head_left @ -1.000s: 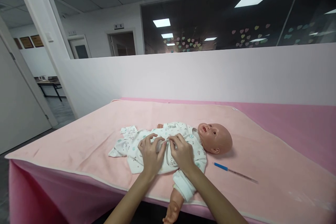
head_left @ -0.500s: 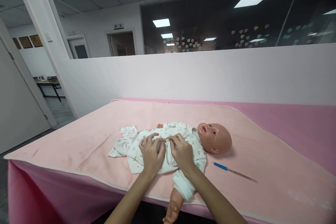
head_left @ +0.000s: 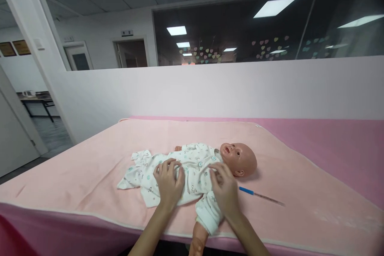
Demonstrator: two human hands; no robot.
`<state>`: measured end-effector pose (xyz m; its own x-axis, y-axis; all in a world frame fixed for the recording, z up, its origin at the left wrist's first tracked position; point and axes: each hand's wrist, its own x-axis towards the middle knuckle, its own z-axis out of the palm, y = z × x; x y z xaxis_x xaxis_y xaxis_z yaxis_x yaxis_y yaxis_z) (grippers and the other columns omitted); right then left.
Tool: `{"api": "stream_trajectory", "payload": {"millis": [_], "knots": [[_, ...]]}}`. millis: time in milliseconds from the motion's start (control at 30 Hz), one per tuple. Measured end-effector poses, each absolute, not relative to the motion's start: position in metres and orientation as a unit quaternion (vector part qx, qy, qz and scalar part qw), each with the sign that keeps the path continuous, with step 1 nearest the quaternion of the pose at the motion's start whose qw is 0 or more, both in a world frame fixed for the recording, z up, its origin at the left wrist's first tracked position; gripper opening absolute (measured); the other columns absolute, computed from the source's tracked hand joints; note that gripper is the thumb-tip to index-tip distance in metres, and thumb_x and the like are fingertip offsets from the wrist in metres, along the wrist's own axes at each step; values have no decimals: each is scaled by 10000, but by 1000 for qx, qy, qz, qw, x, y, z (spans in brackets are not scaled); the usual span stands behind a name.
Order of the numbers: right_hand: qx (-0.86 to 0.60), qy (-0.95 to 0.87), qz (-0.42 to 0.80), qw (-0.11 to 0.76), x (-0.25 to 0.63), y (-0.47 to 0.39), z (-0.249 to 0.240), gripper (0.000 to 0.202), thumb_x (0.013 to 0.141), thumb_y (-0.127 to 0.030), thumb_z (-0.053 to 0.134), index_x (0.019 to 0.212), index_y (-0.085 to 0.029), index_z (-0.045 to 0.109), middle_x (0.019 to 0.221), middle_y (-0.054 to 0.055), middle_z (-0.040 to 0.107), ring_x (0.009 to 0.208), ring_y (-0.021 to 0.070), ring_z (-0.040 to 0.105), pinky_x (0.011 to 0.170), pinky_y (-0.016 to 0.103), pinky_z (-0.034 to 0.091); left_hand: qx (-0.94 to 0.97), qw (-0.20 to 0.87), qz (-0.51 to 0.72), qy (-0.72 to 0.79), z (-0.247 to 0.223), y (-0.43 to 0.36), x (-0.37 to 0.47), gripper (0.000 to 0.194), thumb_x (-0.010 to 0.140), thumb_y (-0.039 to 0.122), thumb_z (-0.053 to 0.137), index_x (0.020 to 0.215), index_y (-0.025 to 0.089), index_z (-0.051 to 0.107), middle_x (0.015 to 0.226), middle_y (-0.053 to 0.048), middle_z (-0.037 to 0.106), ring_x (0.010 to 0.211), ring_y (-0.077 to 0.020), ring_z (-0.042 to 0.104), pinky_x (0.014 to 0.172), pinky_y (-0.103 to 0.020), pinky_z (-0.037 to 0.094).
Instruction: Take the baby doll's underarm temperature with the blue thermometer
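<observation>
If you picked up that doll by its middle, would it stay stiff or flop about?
The doll's head looks smooth and hard, so probably stiff. Its outfit lies loose and wrinkled, so the cloth would likely sag.

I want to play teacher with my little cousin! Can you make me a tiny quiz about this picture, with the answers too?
1. Pick one: what colour is the thicker end of the thin stick?
A) red
B) blue
C) yellow

2. True or false: the doll's head is closer to the right hand than to the left hand.

3. Fill in the blank: the doll lies on a blanket that is light ____.

Key: 1 B; 2 true; 3 pink.
</observation>
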<state>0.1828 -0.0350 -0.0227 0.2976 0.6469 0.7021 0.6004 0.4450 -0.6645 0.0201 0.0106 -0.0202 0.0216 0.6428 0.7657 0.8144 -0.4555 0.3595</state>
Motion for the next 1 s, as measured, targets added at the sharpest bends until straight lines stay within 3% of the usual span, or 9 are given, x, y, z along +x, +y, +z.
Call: {"api": "stream_trajectory", "payload": {"millis": [67, 200, 300, 400, 533, 633, 767, 1000], "knots": [[-580, -564, -11, 588, 216, -56, -36, 236, 854, -292, 395, 890, -193, 606, 946, 88, 610, 828, 185, 601, 636, 264, 499, -703, 93, -486, -511, -22, 13, 18, 118, 787, 208, 477, 800, 225, 594, 982, -38, 590, 948, -211, 515, 911, -411, 261], [-715, -520, -103, 456, 290, -87, -76, 276, 806, -332, 413, 886, -187, 633, 1005, 113, 633, 880, 253, 618, 739, 380, 509, -706, 103, -492, -498, -25, 17, 17, 120, 771, 178, 479, 773, 224, 590, 952, -36, 598, 910, -208, 522, 892, -406, 263], [-728, -550, -99, 397, 323, -99, -96, 300, 768, -332, 426, 882, -177, 656, 969, 113, 667, 944, 281, 609, 850, 437, 476, -706, 107, -492, -498, -24, 16, 17, 117, 777, 183, 479, 779, 227, 587, 927, -22, 603, 889, -197, 525, 893, -398, 258], [-718, -566, -53, 401, 333, -106, -101, 319, 774, -335, 396, 889, -193, 658, 955, 89, 679, 908, 260, 626, 840, 422, 486, -711, 100, -488, -496, -22, 14, 17, 112, 783, 184, 473, 782, 225, 576, 889, -7, 607, 854, -182, 527, 895, -389, 256], [-715, -537, 21, 446, 329, -112, -82, 295, 745, -389, 426, 787, -219, 664, 809, 60, 694, 775, 240, 653, 716, 359, 527, -714, 96, -483, -498, -20, 12, 16, 107, 786, 180, 464, 770, 218, 563, 840, 0, 613, 833, -178, 522, 898, -388, 253], [-706, -482, 86, 511, 323, -116, -55, 326, 700, -448, 515, 892, -221, 650, 748, 34, 689, 660, 205, 660, 580, 277, 534, -717, 94, -484, -493, -21, 13, 16, 109, 790, 187, 459, 763, 216, 561, 825, -3, 620, 829, -183, 525, 889, -385, 259], [-680, -444, 101, 574, 315, -114, -23, 407, 705, -488, 554, 988, -200, 603, 775, 40, 681, 640, 191, 657, 526, 255, 530, -722, 85, -483, -488, -21, 14, 16, 121, 799, 193, 445, 767, 214, 560, 823, -11, 626, 819, -188, 534, 860, -375, 278], [-739, -509, -83, 432, 314, -100, -15, 302, 761, -497, 471, 862, -243, 600, 670, 32, 660, 558, 198, 610, 488, 277, 422, -723, 79, -481, -489, -20, 13, 16, 112, 794, 197, 457, 761, 216, 562, 816, -8, 624, 816, -187, 531, 837, -361, 300]]}}
